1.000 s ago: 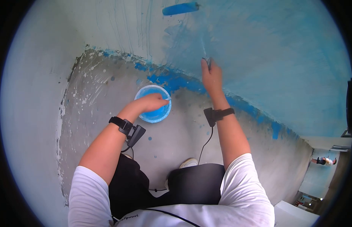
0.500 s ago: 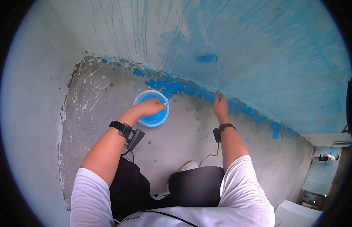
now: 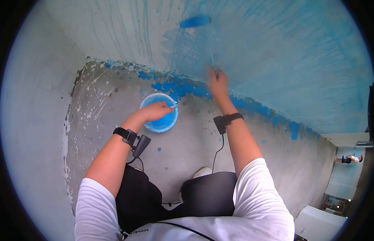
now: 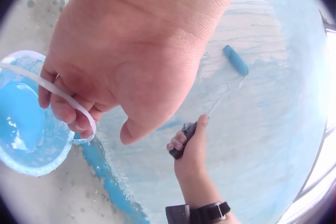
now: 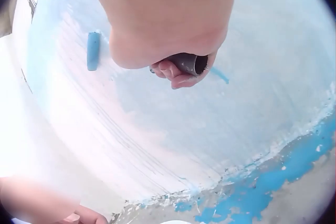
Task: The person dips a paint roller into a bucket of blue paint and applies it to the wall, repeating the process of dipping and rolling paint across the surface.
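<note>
My left hand [image 3: 155, 111] grips the thin white handle [image 4: 65, 95] of a white bucket [image 4: 50, 169] holding blue paint [image 4: 21, 116]. The bucket is at floor level below the wall in the head view. My right hand [image 3: 219, 85] is curled round the dark handle [image 5: 185, 62] of a paint roller, whose blue sleeve [image 3: 195, 21] lies at the wall, up and left of the hand. The left wrist view shows the same roller sleeve [image 4: 235, 60] against pale, streaked paint. Whether the sleeve touches the wall, I cannot tell.
The wall [image 3: 275, 60] carries wet blue paint and drips at its left part. Blue splashes [image 3: 187, 86] run along the floor's edge. A plain side wall [image 3: 34, 120] stands at left. Wrist-camera cables hang by my knees. A person [image 3: 349, 159] is far off at right.
The right hand and roller came down and right along the wall, then moved back up and left. The left hand stays gripping the bucket's handle.
</note>
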The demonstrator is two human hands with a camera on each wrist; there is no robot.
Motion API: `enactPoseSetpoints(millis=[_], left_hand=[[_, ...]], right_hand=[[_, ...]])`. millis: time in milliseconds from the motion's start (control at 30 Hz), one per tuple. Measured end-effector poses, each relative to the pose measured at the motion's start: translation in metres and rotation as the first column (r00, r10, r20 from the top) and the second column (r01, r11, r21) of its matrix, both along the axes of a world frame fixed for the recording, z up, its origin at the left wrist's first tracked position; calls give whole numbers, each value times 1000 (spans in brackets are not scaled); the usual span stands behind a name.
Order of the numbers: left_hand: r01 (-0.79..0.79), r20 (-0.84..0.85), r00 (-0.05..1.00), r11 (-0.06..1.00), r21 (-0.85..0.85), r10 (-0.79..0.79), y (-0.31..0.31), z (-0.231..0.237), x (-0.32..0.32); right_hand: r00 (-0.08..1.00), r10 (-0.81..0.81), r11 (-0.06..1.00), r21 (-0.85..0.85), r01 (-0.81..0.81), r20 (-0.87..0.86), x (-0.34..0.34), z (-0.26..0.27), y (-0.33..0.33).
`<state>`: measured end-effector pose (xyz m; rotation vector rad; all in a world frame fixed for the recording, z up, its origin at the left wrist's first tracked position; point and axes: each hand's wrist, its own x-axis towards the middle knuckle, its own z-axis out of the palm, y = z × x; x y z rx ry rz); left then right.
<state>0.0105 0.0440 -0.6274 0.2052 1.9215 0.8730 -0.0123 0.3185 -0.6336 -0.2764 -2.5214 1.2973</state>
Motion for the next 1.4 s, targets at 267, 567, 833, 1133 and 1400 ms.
enactPoseSetpoints(millis=[267,567,833,1133,1400], left_hand=[[41,-4,999,999,-3,-41,3,-5,-2],[-57,13,998,998,27,56,2,-4,0],[-9,45,999,1000,9,8,1,-3,-2],[6,24,1000,1000,-8,-6,2,2,-1],[-24,7,1000,1000,18,24,-1,-5,-1]], right_hand=[[952,-103,985,164,57,289,84,-60,73],[996,-86,995,54,88,-39,8,1,20],[990,-139,977,157,143,-40,27,-34,48],[947,-242,941,289,176,210,89,-55,84],[999,-43,994,100,40,22,2,10,6]])
